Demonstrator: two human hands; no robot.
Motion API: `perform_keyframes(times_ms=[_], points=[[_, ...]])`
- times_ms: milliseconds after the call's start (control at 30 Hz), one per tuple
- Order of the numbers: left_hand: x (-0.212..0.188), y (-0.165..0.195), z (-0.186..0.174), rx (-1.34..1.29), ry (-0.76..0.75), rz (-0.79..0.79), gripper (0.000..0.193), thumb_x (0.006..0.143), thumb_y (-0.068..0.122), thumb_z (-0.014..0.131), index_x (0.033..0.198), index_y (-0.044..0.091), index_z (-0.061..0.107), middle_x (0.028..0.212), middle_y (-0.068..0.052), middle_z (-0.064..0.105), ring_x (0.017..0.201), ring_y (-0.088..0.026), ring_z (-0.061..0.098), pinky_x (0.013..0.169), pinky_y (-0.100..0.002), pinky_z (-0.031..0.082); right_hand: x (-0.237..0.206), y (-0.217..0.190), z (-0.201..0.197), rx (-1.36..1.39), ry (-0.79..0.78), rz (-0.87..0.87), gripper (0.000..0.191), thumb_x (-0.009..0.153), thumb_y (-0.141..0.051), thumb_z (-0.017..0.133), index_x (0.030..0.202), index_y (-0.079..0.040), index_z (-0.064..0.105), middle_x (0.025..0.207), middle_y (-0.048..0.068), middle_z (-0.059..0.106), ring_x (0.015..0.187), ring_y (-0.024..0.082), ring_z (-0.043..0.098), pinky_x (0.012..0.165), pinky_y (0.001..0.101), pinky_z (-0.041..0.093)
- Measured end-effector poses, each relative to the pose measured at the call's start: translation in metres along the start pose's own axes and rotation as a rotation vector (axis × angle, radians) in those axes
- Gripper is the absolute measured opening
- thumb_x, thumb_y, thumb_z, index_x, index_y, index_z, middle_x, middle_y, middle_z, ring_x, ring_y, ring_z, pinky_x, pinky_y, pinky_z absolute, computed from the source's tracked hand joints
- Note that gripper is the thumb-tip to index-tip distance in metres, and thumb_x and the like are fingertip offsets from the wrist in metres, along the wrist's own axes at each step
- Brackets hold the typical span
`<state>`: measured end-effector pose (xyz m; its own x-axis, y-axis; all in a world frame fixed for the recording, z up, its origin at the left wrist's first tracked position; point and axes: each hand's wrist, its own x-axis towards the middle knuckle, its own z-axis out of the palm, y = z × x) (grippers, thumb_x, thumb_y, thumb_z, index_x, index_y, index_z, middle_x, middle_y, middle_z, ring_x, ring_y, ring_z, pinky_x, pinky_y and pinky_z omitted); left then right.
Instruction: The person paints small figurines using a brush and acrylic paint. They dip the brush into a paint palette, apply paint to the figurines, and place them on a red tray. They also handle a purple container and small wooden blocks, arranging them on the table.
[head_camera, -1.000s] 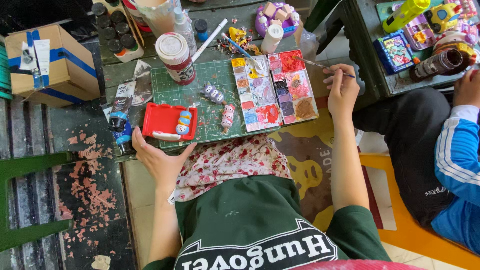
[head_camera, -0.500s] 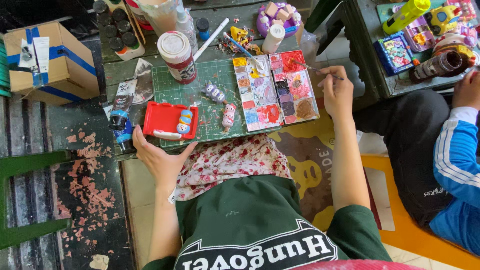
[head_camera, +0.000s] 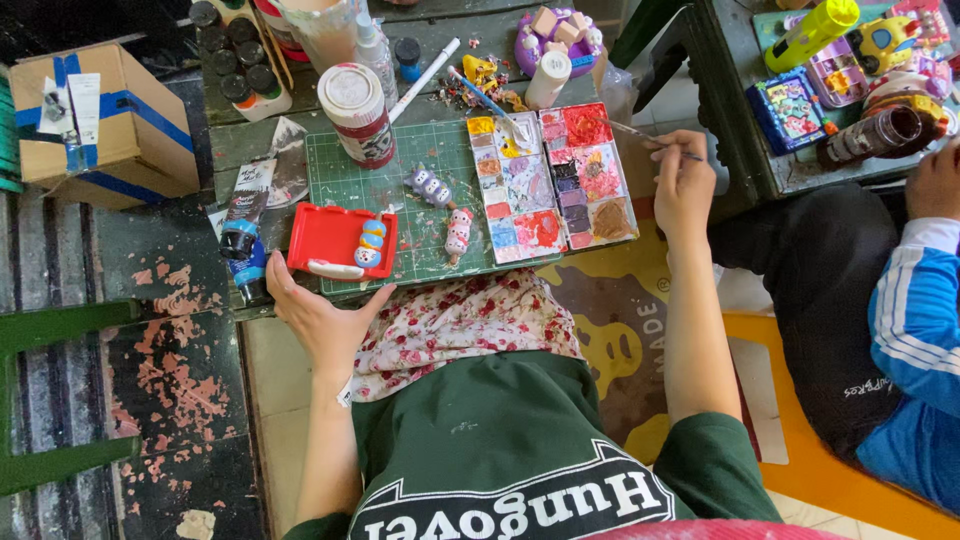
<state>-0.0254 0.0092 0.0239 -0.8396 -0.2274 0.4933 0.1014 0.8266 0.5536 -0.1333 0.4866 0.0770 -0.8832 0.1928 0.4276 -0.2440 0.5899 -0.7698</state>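
Observation:
My left hand (head_camera: 318, 318) rests palm up at the near edge of the green cutting mat (head_camera: 400, 170), just below a red tray (head_camera: 335, 240) that holds small painted figures. It holds nothing, fingers apart. My right hand (head_camera: 683, 182) grips a thin paintbrush (head_camera: 628, 128) whose tip reaches the red well of the paint palette (head_camera: 550, 180). Two small painted clay figures (head_camera: 445, 205) lie on the mat between tray and palette.
A paint jar (head_camera: 356, 110), white bottles, small dark jars (head_camera: 240, 60) and a white pen stand at the back. A cardboard box (head_camera: 100, 125) sits at the left. A paint tube (head_camera: 243, 225) lies beside the tray. Another person's arm (head_camera: 925, 300) in a blue sleeve is at the right.
My right hand has shifted slightly with the brush, its tip now reaching into the red well of the palette. The left hand stays in place.

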Motion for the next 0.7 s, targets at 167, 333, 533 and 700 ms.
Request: perform_keyframes(times_ms=[167,333,533,700], points=[[0.002,0.000,0.000,-0.008,0.001,-0.003,0.139,0.067,0.053,0.101,0.161,-0.002,0.014,0.163,-0.027,0.030,0.153,-0.044,0.032,0.119,-0.060,0.031,0.001,-0.003,0.002,0.038,-0.033,0.034,0.014,0.116,-0.010,0.045,0.119,-0.003,0.056,0.112,0.007,0.076,0.087,0.008,0.063,0.071,0.0227,0.050],[0.001,0.001,-0.001,0.001,-0.009,-0.010,0.139,0.067,0.054,0.100,0.161,-0.002,0.014,0.163,-0.027,0.029,0.153,-0.045,0.032,0.118,-0.060,0.030,0.006,-0.005,0.001,-0.091,-0.039,0.037,0.014,0.115,-0.009,0.046,0.115,-0.002,0.058,0.106,0.008,0.079,0.076,0.009,0.061,0.069,0.0244,0.048],[0.002,0.001,0.000,0.000,0.002,0.003,0.139,0.067,0.054,0.101,0.160,-0.002,0.015,0.163,-0.026,0.029,0.152,-0.044,0.032,0.119,-0.060,0.031,0.012,-0.008,0.003,-0.075,-0.045,0.001,0.011,0.115,-0.008,0.046,0.114,-0.003,0.056,0.105,0.008,0.079,0.077,0.010,0.064,0.068,0.0253,0.050],[0.003,0.002,-0.001,-0.010,0.001,-0.003,0.139,0.066,0.054,0.101,0.160,-0.002,0.015,0.162,-0.026,0.029,0.153,-0.044,0.032,0.120,-0.060,0.030,0.014,-0.012,0.005,-0.149,-0.016,0.015,0.011,0.114,-0.008,0.046,0.113,-0.002,0.055,0.103,0.008,0.080,0.066,0.013,0.062,0.063,0.0277,0.048]])
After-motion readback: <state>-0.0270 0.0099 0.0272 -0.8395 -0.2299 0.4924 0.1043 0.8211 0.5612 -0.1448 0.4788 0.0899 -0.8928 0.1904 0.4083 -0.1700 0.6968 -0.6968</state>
